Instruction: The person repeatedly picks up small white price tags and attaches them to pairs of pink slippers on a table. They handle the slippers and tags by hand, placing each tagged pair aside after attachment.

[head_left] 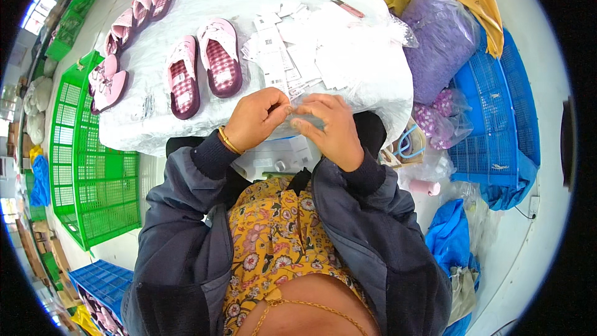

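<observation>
Both of my hands meet just over the near edge of the table. My left hand [258,118] is closed, its thumb and forefinger pinched together; whatever lies between them is too small to make out. Close beside it, my right hand [333,127] has its thumb and forefinger apart, the fingertips slightly blurred and pointing at the left hand. Past my hands lies a loose heap of white paper tags [273,56]. Left of the heap sit a pink slipper [222,65] and its mate [183,81], both with checked insoles and dark red soles.
More pink slippers [107,84] line the table's left edge. Thread snips [347,8] lie beyond the tags on the white-covered table [143,127]. A green crate [93,168] stands left. At right are a bag of purple material [435,37] and a blue crate [491,118].
</observation>
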Demonstrator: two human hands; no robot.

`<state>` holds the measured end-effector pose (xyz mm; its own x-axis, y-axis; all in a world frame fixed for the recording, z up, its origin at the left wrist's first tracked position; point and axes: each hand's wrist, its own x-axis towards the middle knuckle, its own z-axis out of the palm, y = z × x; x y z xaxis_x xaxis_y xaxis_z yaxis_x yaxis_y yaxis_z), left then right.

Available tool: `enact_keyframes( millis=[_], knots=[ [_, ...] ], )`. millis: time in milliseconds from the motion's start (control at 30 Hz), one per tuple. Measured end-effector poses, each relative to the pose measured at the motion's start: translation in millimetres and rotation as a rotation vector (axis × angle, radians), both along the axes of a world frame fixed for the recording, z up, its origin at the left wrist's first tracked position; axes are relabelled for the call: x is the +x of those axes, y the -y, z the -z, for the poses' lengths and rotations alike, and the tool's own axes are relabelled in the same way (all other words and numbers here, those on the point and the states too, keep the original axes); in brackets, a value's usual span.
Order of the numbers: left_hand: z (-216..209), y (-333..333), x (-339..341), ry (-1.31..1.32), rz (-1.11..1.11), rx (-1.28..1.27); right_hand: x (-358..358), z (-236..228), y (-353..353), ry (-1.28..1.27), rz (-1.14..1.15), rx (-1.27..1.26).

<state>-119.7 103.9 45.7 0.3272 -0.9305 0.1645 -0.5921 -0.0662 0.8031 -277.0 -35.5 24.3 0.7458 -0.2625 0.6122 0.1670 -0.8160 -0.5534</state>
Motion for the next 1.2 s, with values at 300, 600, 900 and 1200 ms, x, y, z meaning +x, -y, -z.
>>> enact_keyframes(
  millis=[300,600,900,1200],
  knots=[
    [-14.4,12.1,2.4,-0.103,0.032,0.019,0.4,1.4,-14.4,-0.153,-0.055,0.952],
    [6.6,130.9,144.2,0.637,-0.300,0.111,-2.1,14.1,-4.4,-0.157,-0.128,0.732],
    [30.7,178.0,163.7,0.890,-0.358,0.507,-10.2,26.7,9.9,-0.190,-0.090,0.841],
    [37.5,172.4,159.7,1.173,-0.313,0.150,-8.9,27.2,7.1,-0.201,-0.114,0.834]
  ],
)
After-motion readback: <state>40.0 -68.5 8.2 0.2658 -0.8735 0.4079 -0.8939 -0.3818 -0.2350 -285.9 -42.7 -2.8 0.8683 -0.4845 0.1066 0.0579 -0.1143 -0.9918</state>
